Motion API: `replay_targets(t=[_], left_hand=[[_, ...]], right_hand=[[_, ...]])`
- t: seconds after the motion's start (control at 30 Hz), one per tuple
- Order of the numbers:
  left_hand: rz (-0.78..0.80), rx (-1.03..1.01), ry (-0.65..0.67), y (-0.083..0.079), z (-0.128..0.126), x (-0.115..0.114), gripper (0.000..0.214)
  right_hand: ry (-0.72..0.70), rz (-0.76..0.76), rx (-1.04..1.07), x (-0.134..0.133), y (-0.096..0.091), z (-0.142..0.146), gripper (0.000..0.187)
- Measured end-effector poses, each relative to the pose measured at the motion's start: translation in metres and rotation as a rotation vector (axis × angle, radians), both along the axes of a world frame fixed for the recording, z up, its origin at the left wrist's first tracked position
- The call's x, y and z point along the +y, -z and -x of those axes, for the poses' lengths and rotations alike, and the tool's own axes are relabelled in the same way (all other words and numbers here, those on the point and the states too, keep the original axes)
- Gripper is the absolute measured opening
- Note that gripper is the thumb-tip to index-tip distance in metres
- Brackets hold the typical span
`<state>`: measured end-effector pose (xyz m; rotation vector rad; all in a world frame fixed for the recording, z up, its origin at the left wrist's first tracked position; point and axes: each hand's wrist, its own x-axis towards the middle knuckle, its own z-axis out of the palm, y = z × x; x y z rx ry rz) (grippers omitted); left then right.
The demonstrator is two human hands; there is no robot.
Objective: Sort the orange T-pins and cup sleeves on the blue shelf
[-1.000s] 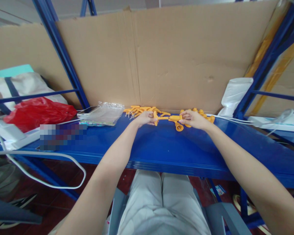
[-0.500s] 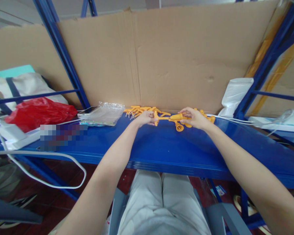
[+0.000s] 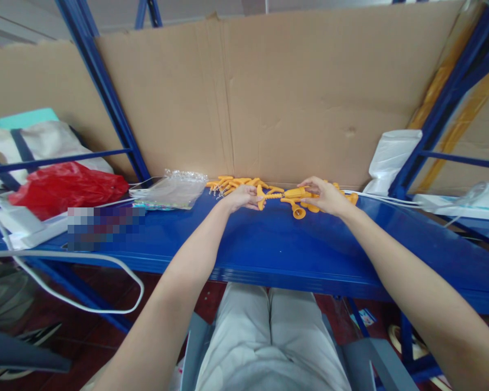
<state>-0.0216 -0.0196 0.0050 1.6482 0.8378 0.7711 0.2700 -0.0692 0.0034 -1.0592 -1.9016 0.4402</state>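
My left hand is closed on one end of an orange plastic piece with a twisted rod, held just above the blue shelf. My right hand pinches the thicker orange sleeve at the rod's other end. A small orange bell-shaped part lies on the shelf just below the sleeve. A heap of orange parts sits behind my left hand, and more orange parts lie behind my right hand.
A cardboard sheet backs the shelf. Clear plastic bags lie left of the parts, then a red bag and a cloth bag. A white bag and white cables are at the right. Blue rack posts stand on both sides.
My right hand has shifted slightly up and left along the orange sleeve. The left hand has barely moved.
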Motion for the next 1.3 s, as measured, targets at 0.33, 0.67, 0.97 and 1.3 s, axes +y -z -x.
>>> replay_targets(t=[0.33,0.67,0.97,1.3], left_hand=[[-0.050,-0.026,-0.010,-0.001,0.000,-0.001,0.022],[-0.061,0.029,-0.065,-0.003,-0.006,-0.005,0.018],[-0.100,-0.026,-0.042,-0.002,-0.004,-0.002,0.022],[-0.099,-0.021,-0.027,-0.002,-0.004,-0.001,0.022]], right_hand=[[-0.009,0.112,0.122,0.006,0.004,0.000,0.037],[-0.005,0.156,0.146,0.007,0.007,0.008,0.038],[0.007,0.286,0.218,-0.002,0.003,0.017,0.032],[-0.056,0.308,0.187,0.001,0.002,0.008,0.030]])
